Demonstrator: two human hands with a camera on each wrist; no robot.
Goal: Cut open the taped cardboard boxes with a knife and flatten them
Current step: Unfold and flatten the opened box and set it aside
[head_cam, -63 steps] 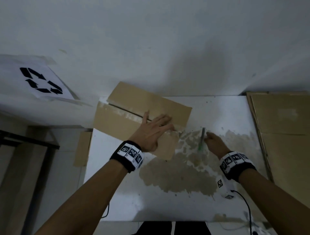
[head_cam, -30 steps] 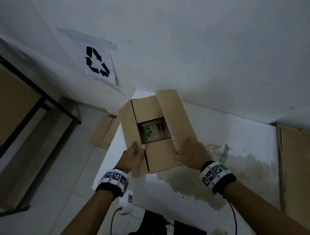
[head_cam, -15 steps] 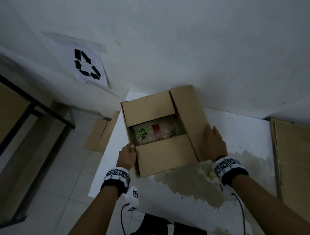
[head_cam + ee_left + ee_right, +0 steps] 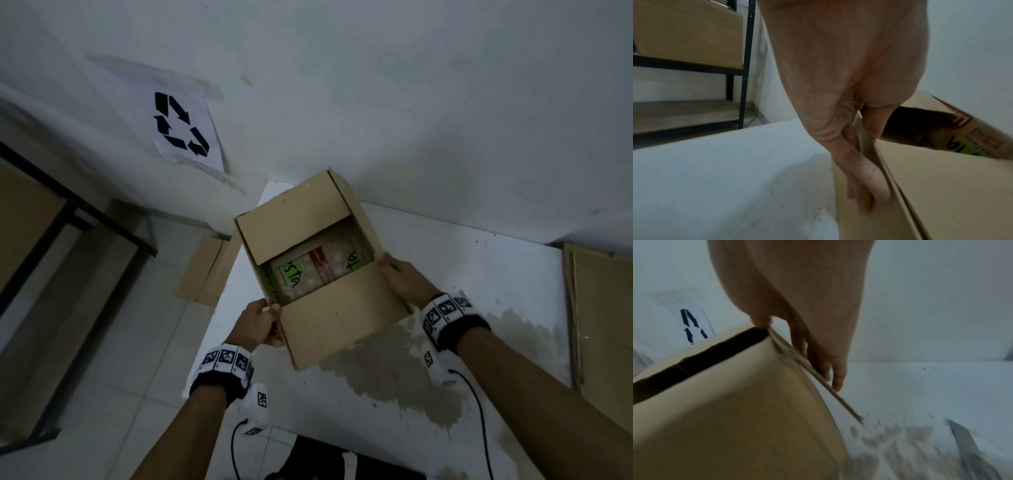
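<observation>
Both hands hold a brown cardboard box (image 4: 342,318) above the white table (image 4: 479,267). Its two top flaps stand partly apart, and a green and red print shows through the gap. My left hand (image 4: 260,318) pinches the near left wall, thumb inside and fingers (image 4: 869,194) flat on the outside of the box (image 4: 941,186). My right hand (image 4: 402,279) grips the right edge, thumb on top and fingers (image 4: 836,378) down the side of the box (image 4: 725,402). A blurred grey strip (image 4: 970,451), possibly the knife, lies on the table to the right.
A brown worn patch (image 4: 394,377) marks the tabletop under the box. Flat cardboard sheets (image 4: 603,325) lie at the right edge, and more cardboard (image 4: 205,270) leans on the floor left of the table. A black metal rack (image 4: 85,219) stands at left. A recycling sign (image 4: 181,126) hangs on the wall.
The box lay flat under my left hand two seconds ago. Both hands have since taken it, opened it into a box shape and turned it. My right hand slid to the right edge.
</observation>
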